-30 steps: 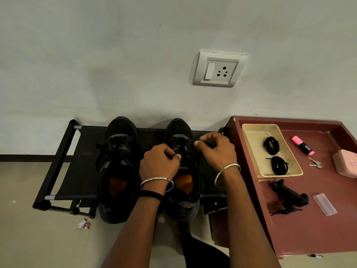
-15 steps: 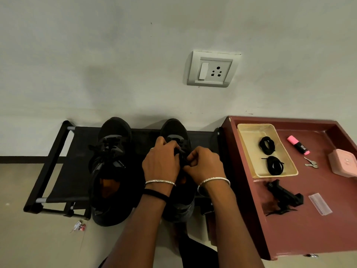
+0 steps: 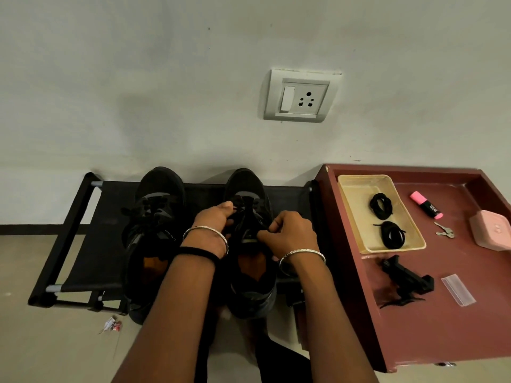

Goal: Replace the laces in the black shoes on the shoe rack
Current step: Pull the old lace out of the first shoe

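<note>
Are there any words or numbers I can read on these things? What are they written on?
No text here can be read for sure.
pink highlighter: white letters on its black band, too blurred to read.
black shoe on the left: tiny white print on its side, too small to read.
pink box: a faint mark on the lid, not readable.

The left mesh sports shoe (image 3: pixel 159 189) and the right mesh sports shoe (image 3: pixel 246 183) are black with orange insoles; the right shoe's threaded lace (image 3: pixel 241 202) is black too. The fabric shoe rack (image 3: pixel 91 244) is black, the wooden table (image 3: pixel 442 327) maroon, its plastic tray (image 3: pixel 356 192) pale yellow, the two coiled spare laces (image 3: pixel 381 205) black.
</note>
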